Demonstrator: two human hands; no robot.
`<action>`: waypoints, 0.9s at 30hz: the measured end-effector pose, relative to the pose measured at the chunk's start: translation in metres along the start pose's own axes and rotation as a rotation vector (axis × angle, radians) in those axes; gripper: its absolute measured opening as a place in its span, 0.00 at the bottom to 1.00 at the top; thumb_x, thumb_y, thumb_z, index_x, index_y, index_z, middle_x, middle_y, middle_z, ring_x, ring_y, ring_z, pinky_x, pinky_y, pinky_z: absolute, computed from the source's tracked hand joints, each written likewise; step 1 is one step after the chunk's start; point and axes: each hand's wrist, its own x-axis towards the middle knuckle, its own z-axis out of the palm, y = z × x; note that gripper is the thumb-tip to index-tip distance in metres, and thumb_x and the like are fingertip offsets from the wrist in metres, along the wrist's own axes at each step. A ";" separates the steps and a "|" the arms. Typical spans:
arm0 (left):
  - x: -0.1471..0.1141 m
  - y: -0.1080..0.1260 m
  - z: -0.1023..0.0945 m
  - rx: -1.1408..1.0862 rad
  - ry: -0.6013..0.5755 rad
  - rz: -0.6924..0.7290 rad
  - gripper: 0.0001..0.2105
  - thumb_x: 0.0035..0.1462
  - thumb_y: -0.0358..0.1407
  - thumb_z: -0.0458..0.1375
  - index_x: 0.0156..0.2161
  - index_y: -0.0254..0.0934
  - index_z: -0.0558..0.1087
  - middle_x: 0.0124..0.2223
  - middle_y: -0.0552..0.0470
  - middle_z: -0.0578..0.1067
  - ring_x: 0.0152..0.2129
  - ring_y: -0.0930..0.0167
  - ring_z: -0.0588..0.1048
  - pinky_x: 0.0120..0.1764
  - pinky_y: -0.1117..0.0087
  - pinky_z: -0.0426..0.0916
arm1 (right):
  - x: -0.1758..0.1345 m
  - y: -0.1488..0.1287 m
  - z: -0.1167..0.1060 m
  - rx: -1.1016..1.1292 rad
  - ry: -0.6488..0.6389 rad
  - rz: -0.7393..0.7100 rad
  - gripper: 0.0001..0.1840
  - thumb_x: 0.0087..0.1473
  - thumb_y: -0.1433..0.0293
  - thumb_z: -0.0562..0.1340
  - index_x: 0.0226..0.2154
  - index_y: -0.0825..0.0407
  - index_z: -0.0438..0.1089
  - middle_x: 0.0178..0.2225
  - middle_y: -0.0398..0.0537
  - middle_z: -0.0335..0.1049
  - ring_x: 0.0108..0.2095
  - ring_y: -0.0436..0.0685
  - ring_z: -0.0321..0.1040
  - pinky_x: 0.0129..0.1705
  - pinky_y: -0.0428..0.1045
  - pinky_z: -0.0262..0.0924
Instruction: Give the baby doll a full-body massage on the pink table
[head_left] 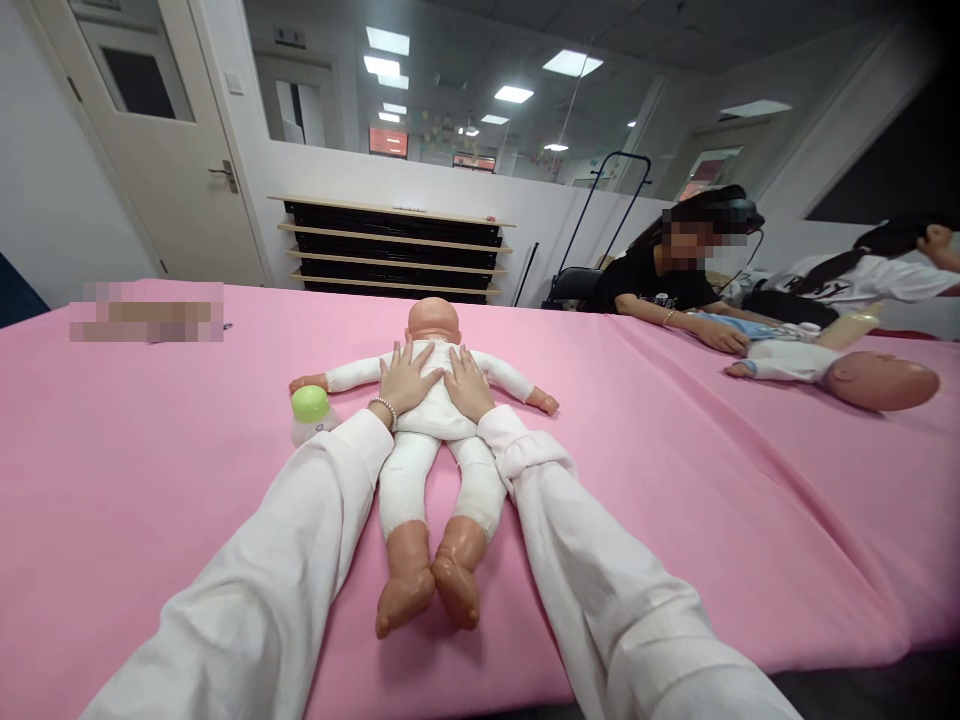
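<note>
A baby doll (439, 410) in a white cloth suit lies on the pink-covered table (645, 450), its head away from me and its bare feet toward me. Both its arms are stretched out to the sides. My left hand (407, 380) rests flat on the left side of the doll's upper body, fingers spread; a beaded bracelet circles that wrist. On the right side of the same body my right hand (467, 384) lies flat, fingers pointing away. Close to my left wrist stands a small bottle (310, 412) with a green cap, partly hidden by my sleeve.
A second doll (862, 375) lies at the right, near a co-worker (660, 270) in black; another person (847, 265) in white sits beyond. A blurred item (150, 315) is at the far left. Stacked boards (394, 245) stand against the wall.
</note>
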 end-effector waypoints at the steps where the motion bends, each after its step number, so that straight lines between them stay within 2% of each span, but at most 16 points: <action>1: 0.000 -0.002 0.002 -0.019 0.028 -0.055 0.29 0.55 0.54 0.44 0.61 0.50 0.51 0.66 0.50 0.40 0.62 0.56 0.39 0.56 0.43 0.39 | -0.001 -0.001 0.000 -0.009 0.009 0.000 0.30 0.58 0.65 0.43 0.62 0.56 0.41 0.64 0.53 0.30 0.64 0.61 0.31 0.58 0.71 0.37; 4: 0.000 -0.008 0.007 -0.083 0.105 -0.189 0.30 0.58 0.50 0.41 0.62 0.40 0.50 0.65 0.43 0.48 0.61 0.59 0.45 0.58 0.50 0.42 | -0.004 -0.006 -0.001 -0.062 0.098 -0.027 0.29 0.57 0.67 0.46 0.60 0.57 0.46 0.63 0.55 0.36 0.64 0.60 0.35 0.59 0.69 0.33; 6: 0.000 -0.012 0.009 -0.114 0.139 -0.211 0.29 0.59 0.48 0.40 0.62 0.36 0.51 0.63 0.41 0.51 0.61 0.61 0.48 0.59 0.54 0.45 | -0.006 -0.009 -0.003 -0.080 0.143 -0.174 0.24 0.57 0.68 0.48 0.56 0.56 0.57 0.61 0.53 0.47 0.63 0.58 0.39 0.62 0.65 0.29; 9: 0.000 -0.016 0.011 -0.123 0.162 -0.195 0.26 0.60 0.44 0.39 0.60 0.34 0.54 0.63 0.41 0.53 0.60 0.63 0.50 0.58 0.56 0.47 | -0.008 -0.011 -0.005 0.023 0.053 -0.479 0.18 0.58 0.68 0.49 0.47 0.51 0.69 0.52 0.45 0.64 0.58 0.53 0.52 0.64 0.56 0.32; 11: 0.000 -0.018 0.011 -0.121 0.161 -0.184 0.24 0.61 0.41 0.39 0.60 0.35 0.55 0.63 0.42 0.54 0.61 0.64 0.50 0.58 0.56 0.48 | -0.006 -0.012 -0.006 0.110 -0.018 -0.534 0.17 0.58 0.66 0.50 0.45 0.48 0.70 0.50 0.43 0.66 0.56 0.53 0.56 0.63 0.56 0.35; 15: 0.001 -0.020 0.012 -0.123 0.140 -0.159 0.24 0.61 0.40 0.38 0.60 0.35 0.54 0.63 0.43 0.53 0.61 0.64 0.49 0.58 0.56 0.48 | -0.003 -0.011 -0.009 0.112 -0.058 -0.397 0.17 0.57 0.61 0.51 0.46 0.44 0.68 0.59 0.42 0.52 0.62 0.58 0.42 0.60 0.68 0.30; 19: 0.001 -0.023 0.014 -0.144 0.133 -0.133 0.24 0.62 0.40 0.38 0.61 0.36 0.53 0.63 0.45 0.53 0.61 0.66 0.48 0.59 0.56 0.46 | 0.000 -0.010 -0.010 0.051 -0.101 -0.307 0.23 0.56 0.56 0.52 0.54 0.41 0.59 0.63 0.40 0.42 0.64 0.61 0.31 0.59 0.71 0.25; 23: 0.001 -0.023 0.014 -0.146 0.121 -0.125 0.24 0.62 0.40 0.38 0.61 0.35 0.53 0.63 0.46 0.52 0.61 0.67 0.47 0.60 0.59 0.45 | 0.003 -0.007 -0.007 0.022 -0.089 -0.202 0.34 0.53 0.52 0.53 0.60 0.43 0.49 0.64 0.44 0.31 0.64 0.63 0.27 0.59 0.71 0.26; 27: 0.000 -0.021 0.011 -0.121 0.100 -0.140 0.24 0.62 0.40 0.37 0.61 0.35 0.52 0.64 0.46 0.52 0.61 0.67 0.47 0.60 0.59 0.46 | 0.005 -0.001 -0.007 0.051 -0.064 -0.110 0.35 0.52 0.49 0.52 0.60 0.41 0.47 0.65 0.44 0.29 0.64 0.65 0.26 0.59 0.71 0.26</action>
